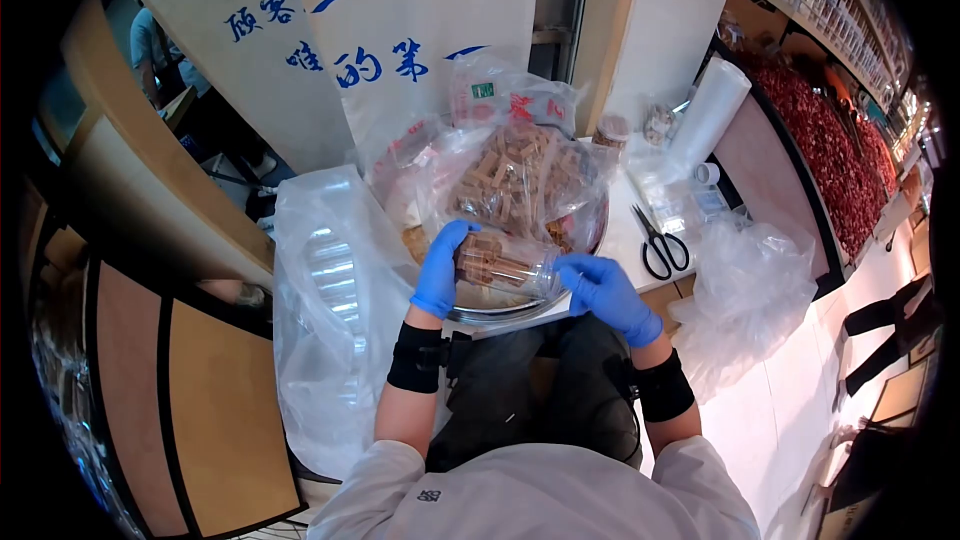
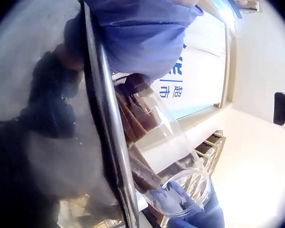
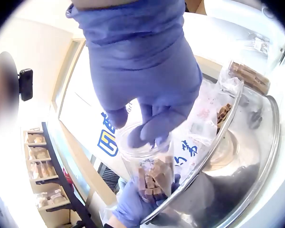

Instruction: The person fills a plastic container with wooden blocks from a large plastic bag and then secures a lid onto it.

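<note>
My left hand (image 1: 438, 268), in a blue glove, grips a clear plastic jar (image 1: 542, 272) near its base. The jar lies nearly level over the front of a wide metal basin (image 1: 475, 317). Brown stick-shaped pieces (image 3: 154, 180) fill part of it. At the open mouth is my gloved right hand (image 1: 603, 292); its bent fingers (image 3: 137, 135) reach into the opening. I cannot tell whether those fingertips pinch anything. Behind the jar, a clear bag (image 1: 582, 165) in the basin holds a heap of the same brown pieces (image 1: 510, 175).
Black-handled scissors (image 1: 660, 245) lie on the white table to the right, near a plastic film roll (image 1: 712, 110) and a crumpled clear bag (image 1: 755, 285). A large plastic bag of clear containers (image 1: 335, 270) stands left. A filled jar (image 1: 611, 130) stands behind the basin.
</note>
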Demonstrator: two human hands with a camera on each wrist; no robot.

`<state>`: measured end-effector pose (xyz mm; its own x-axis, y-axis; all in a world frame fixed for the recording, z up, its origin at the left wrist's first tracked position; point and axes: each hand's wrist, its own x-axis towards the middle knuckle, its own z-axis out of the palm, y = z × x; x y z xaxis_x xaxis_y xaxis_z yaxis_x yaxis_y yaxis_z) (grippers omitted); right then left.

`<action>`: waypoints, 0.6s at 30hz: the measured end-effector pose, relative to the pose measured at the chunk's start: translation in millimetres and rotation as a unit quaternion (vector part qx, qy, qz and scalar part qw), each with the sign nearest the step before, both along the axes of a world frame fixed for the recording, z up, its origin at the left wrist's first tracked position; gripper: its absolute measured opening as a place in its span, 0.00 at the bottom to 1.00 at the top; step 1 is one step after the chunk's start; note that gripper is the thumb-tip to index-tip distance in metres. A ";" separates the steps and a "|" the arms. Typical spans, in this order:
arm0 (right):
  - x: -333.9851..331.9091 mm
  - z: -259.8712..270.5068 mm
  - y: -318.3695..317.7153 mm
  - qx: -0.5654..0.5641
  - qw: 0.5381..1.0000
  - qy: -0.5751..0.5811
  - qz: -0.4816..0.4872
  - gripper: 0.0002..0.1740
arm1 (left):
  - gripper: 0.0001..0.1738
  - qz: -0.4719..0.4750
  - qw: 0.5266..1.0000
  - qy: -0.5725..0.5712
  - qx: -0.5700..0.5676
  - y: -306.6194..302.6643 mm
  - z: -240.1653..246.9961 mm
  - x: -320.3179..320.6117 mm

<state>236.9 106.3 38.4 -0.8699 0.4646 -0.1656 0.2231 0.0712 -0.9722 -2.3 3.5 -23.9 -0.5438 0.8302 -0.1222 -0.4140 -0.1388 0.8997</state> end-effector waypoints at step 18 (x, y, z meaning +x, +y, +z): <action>-95.5 -84.5 105.3 0.437 0.871 -0.216 -0.058 0.13 | 0.17 0.131 0.990 0.042 0.016 9.1 -28.6 -16.2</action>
<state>141.5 211.6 -46.1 -0.7522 0.6590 -0.0049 0.6106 0.6942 -0.3812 -18.5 12.6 -52.4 -0.7487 0.6615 -0.0422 -0.2830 -0.2614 0.9228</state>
